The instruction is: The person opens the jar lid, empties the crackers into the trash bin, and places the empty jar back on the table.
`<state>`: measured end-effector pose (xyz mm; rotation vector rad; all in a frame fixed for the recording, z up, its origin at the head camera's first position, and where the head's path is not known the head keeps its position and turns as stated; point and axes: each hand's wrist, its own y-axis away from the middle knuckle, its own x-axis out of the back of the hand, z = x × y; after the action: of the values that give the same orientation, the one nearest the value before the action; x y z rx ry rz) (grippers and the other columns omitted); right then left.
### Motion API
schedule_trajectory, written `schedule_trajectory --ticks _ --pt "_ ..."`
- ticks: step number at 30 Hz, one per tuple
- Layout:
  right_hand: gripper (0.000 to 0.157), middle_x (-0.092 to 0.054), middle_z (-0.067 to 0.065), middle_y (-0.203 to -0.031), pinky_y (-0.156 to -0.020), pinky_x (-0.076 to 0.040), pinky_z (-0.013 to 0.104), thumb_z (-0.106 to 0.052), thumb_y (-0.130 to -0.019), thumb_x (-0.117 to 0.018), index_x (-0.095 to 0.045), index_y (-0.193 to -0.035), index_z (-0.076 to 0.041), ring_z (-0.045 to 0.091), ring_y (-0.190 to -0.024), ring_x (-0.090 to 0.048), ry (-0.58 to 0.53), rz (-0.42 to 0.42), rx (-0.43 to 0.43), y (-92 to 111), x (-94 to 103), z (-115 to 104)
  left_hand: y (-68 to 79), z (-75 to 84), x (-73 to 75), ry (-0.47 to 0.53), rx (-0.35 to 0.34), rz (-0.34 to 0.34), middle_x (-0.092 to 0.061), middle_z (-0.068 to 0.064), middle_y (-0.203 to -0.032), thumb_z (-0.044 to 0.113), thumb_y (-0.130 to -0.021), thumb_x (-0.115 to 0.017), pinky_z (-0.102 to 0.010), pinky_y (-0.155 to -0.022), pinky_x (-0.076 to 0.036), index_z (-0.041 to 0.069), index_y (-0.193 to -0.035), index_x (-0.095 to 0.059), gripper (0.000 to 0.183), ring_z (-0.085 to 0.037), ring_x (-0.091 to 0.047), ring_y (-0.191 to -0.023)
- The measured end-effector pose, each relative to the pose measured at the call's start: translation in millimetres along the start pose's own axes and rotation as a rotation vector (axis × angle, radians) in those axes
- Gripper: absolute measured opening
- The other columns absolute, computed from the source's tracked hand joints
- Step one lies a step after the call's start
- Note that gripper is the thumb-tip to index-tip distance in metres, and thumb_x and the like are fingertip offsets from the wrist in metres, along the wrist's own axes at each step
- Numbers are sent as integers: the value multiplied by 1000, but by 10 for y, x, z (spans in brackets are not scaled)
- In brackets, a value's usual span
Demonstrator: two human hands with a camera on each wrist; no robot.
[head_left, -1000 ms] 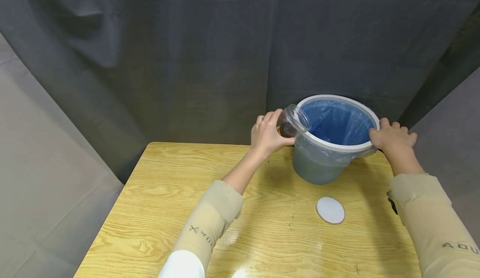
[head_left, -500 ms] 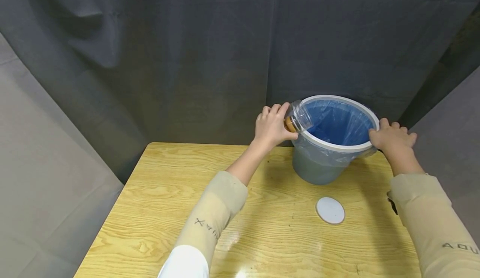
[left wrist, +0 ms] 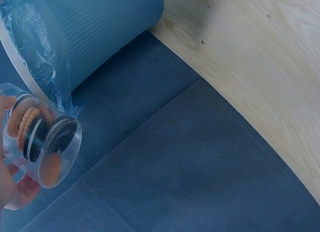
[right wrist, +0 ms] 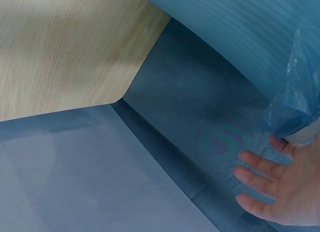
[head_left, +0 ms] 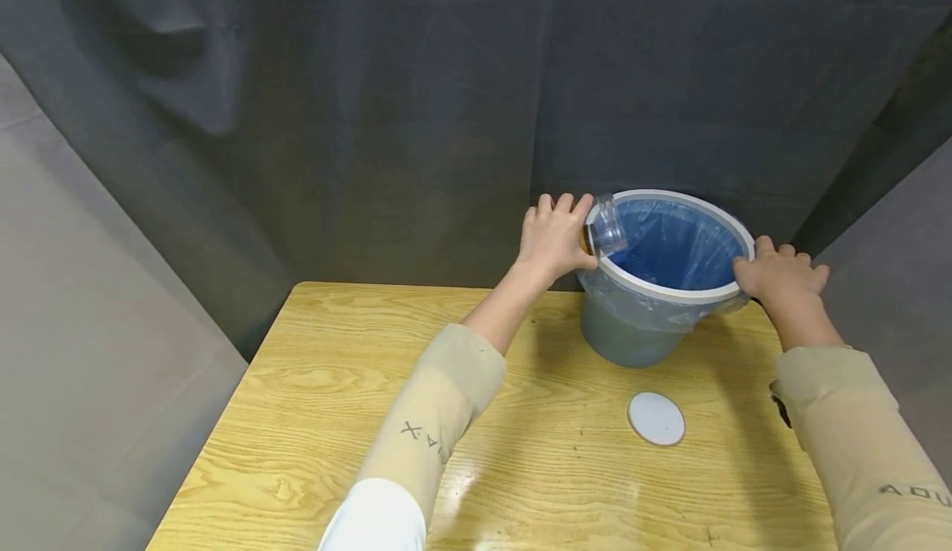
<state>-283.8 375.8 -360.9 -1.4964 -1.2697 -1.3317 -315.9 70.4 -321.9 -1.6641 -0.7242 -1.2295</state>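
Observation:
My left hand [head_left: 552,241] grips a clear jar [head_left: 608,227] at the left rim of a trash can [head_left: 632,336]. Tipped on its side, the jar points its open mouth in over the can. Several sandwich cookies [left wrist: 34,137], dark and orange-brown, lie inside toward its base in the left wrist view. A translucent bag lines the can and hangs over its white rim ring. On the opposite side my right hand [head_left: 787,277] holds the rim between thumb and index finger, its other fingers [right wrist: 257,179] spread outward.
A flat white disc [head_left: 656,419] lies on the wooden table [head_left: 357,369] in front of the can. Dark curtain [head_left: 409,121] hangs behind the table, with grey fabric [head_left: 89,328] at the sides. The can stands near the table's back right corner.
My left hand has moved right and slightly up, tipping the jar further so its mouth reaches over the can's rim. The right hand, can and white disc have stayed put.

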Motion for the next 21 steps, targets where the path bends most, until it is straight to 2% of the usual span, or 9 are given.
schedule_trajectory --ticks 13,21 --pt "66 -22 43 -120 -89 -16 71 -40 -94 -26 -17 -133 12 59 -108 -21 2 3 -2 -4 -4 -7 -110 120 107 -136 -83 -34 -45 5 -130 68 -60 -69 -35 -86 -41 28 -138 -34 94 -23 -41 -112" --pt "65 -23 43 -118 -88 -17 71 -40 -94 -27 -19 -131 12 59 -106 -22 -5 9 4 -9 -11 -1 -173 163 128 -191 -111 -86 -41 4 -134 66 -63 -68 -36 -90 -39 26 -142 -29 97 -24 -38 -116"
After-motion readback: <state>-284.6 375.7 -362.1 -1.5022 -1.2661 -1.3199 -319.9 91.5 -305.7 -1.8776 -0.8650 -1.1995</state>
